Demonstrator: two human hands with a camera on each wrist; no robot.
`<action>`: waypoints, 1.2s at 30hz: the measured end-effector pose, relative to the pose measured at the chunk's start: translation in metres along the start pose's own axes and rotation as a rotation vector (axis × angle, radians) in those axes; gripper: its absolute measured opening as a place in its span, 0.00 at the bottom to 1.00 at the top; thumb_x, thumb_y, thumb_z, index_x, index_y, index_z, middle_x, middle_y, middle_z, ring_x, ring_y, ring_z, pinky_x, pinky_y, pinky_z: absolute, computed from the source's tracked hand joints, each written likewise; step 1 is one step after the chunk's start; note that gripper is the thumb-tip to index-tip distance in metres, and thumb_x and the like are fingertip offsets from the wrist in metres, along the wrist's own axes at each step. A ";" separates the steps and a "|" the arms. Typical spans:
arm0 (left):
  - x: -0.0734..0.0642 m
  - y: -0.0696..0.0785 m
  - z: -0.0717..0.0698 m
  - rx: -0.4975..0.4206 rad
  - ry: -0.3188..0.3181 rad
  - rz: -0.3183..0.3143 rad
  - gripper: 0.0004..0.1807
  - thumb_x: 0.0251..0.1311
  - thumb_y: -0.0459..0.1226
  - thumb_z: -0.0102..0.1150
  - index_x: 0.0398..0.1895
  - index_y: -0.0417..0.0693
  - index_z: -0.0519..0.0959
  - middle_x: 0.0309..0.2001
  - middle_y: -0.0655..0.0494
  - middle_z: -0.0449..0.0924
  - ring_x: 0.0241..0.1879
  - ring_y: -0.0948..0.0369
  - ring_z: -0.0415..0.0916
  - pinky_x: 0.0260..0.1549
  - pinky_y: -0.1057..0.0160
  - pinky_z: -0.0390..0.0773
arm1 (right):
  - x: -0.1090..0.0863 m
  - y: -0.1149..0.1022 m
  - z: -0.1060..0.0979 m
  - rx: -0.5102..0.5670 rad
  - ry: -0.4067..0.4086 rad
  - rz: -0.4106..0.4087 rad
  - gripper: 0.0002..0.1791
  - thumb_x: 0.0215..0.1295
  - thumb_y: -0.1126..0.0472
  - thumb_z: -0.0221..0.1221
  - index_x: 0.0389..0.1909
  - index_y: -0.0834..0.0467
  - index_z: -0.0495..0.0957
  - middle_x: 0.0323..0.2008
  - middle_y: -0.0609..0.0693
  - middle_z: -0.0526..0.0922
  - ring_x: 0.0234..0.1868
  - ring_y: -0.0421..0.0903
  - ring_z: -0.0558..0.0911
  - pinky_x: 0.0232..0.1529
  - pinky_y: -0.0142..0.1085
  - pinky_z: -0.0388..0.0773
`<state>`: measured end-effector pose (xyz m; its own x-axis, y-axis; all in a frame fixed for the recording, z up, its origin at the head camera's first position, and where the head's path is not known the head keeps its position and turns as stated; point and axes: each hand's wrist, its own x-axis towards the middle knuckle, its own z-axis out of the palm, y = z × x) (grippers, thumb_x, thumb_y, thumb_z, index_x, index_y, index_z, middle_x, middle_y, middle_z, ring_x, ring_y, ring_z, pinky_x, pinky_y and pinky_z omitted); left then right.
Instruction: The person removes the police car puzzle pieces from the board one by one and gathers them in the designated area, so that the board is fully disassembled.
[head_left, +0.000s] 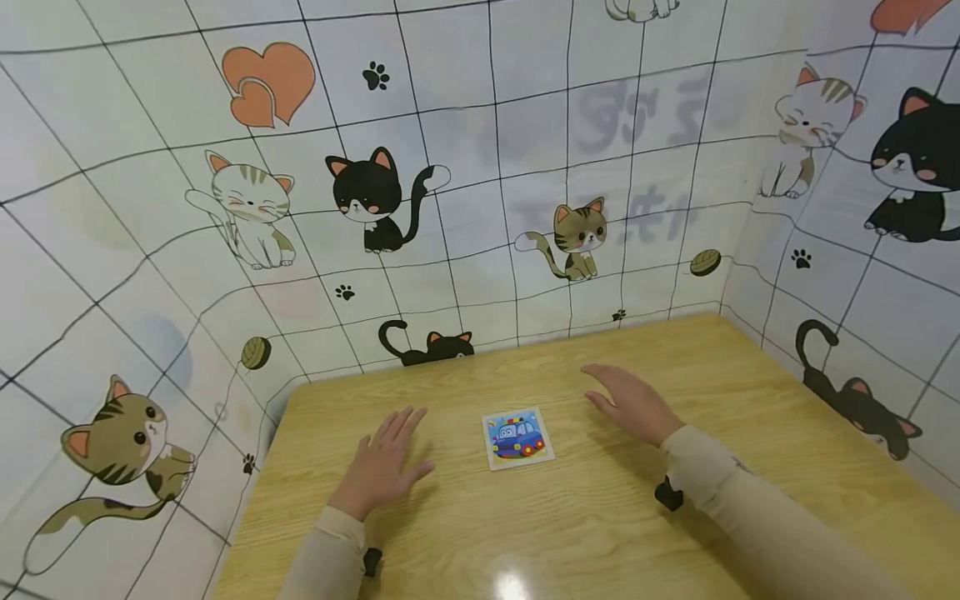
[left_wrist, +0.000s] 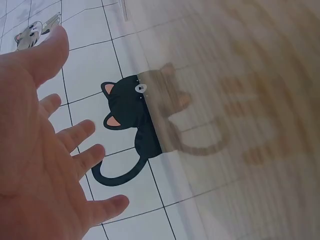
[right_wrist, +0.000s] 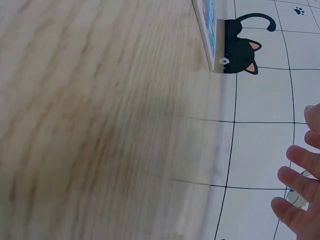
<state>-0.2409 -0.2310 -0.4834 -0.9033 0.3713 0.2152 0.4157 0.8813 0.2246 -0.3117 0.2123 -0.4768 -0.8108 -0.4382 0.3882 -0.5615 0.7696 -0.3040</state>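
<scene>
A small square picture board (head_left: pixel 518 438) with a blue cartoon car and a white border lies flat on the wooden table. To its left, my left hand (head_left: pixel 382 468) hovers with fingers spread, touching nothing. My right hand (head_left: pixel 633 406) is held above the table on the other side, fingers extended and nothing in it. In the left wrist view the left hand (left_wrist: pixel 45 145) shows its palm and loosely spread fingers. Only the fingers of the right hand (right_wrist: pixel 300 185) appear in the right wrist view, where the edge of the picture board (right_wrist: pixel 209 35) is also visible.
The light wooden table (head_left: pixel 450 525) reaches back to a wall covering (head_left: pixel 480 183) printed with grid lines and cartoon cats. Similar covering closes in the left and right sides. Dark wrist cameras (head_left: pixel 669 493) sit under both sleeves.
</scene>
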 end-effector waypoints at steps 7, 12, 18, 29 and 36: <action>0.010 0.003 0.004 -0.018 -0.009 0.001 0.44 0.67 0.55 0.62 0.81 0.55 0.55 0.76 0.46 0.61 0.73 0.43 0.59 0.56 0.25 0.64 | 0.013 -0.009 0.009 0.010 -0.059 -0.008 0.26 0.76 0.54 0.58 0.68 0.62 0.72 0.66 0.61 0.75 0.67 0.61 0.72 0.65 0.57 0.69; 0.016 0.008 0.004 -0.004 0.001 0.004 0.43 0.67 0.55 0.62 0.80 0.55 0.57 0.75 0.47 0.62 0.73 0.44 0.61 0.57 0.28 0.66 | 0.022 -0.018 0.018 0.031 -0.113 0.016 0.28 0.76 0.53 0.58 0.70 0.62 0.70 0.67 0.62 0.72 0.69 0.61 0.70 0.66 0.58 0.67; 0.022 0.016 0.002 -0.026 -0.038 -0.013 0.43 0.68 0.55 0.62 0.80 0.54 0.57 0.74 0.48 0.64 0.72 0.46 0.63 0.59 0.31 0.66 | 0.029 -0.026 0.031 0.089 -0.184 0.020 0.30 0.77 0.52 0.57 0.72 0.62 0.67 0.70 0.64 0.68 0.72 0.64 0.65 0.69 0.59 0.63; 0.039 0.029 0.018 -0.026 -0.069 -0.029 0.37 0.70 0.53 0.60 0.77 0.49 0.64 0.70 0.46 0.70 0.68 0.46 0.69 0.57 0.34 0.70 | 0.042 -0.039 0.052 0.242 -0.252 -0.015 0.21 0.74 0.61 0.60 0.62 0.67 0.75 0.53 0.59 0.79 0.49 0.52 0.81 0.51 0.48 0.79; 0.052 0.038 0.033 0.016 -0.138 -0.017 0.35 0.71 0.54 0.57 0.76 0.51 0.66 0.71 0.51 0.70 0.68 0.49 0.69 0.57 0.36 0.71 | 0.052 -0.042 0.061 0.272 -0.331 0.017 0.21 0.69 0.61 0.65 0.58 0.68 0.77 0.44 0.54 0.80 0.42 0.46 0.78 0.45 0.44 0.78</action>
<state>-0.2758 -0.1681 -0.4952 -0.9165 0.3923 0.0785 0.3998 0.8918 0.2119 -0.3406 0.1286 -0.4968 -0.8046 -0.5863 0.0940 -0.5348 0.6467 -0.5437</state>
